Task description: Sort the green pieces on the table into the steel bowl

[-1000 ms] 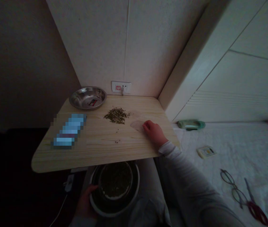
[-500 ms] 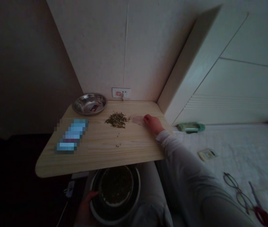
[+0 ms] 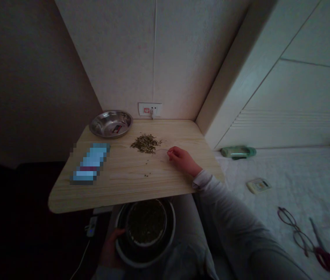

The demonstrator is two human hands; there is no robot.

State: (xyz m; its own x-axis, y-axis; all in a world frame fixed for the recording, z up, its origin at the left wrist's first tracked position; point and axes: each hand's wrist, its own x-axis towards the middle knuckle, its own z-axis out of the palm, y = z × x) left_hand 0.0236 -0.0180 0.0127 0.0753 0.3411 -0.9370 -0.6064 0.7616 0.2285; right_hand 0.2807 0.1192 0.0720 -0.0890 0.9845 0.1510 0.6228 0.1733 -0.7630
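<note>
My right hand point(image 3: 182, 159) is over the right half of the small wooden table, its fingertips pinched on a thin, see-through sheet point(image 3: 161, 154), perhaps plastic film. Just left of the sheet lies a loose pile of small dark green-brown bits point(image 3: 145, 144), with a few strays nearer the front edge. Below the table, my left hand point(image 3: 112, 245) grips the left rim of a wide bowl point(image 3: 137, 263) on my lap. Inside that bowl sits a smaller round container point(image 3: 145, 244) full of dark material. Most of my left fingers are hidden under the bowl.
A steel bowl point(image 3: 110, 134) stands at the table's back left, beyond a blurred-out phone point(image 3: 91, 161). Behind is a wall socket point(image 3: 150, 109). On the white bedding to the right lie a green bottle point(image 3: 238, 152), eyeglasses point(image 3: 287, 217) and red-handled scissors point(image 3: 328, 262).
My right hand went slightly away from me with the sheet, then came back and left, closer to the pile. My left hand still holds the bowl. The whole view has shifted a little.
</note>
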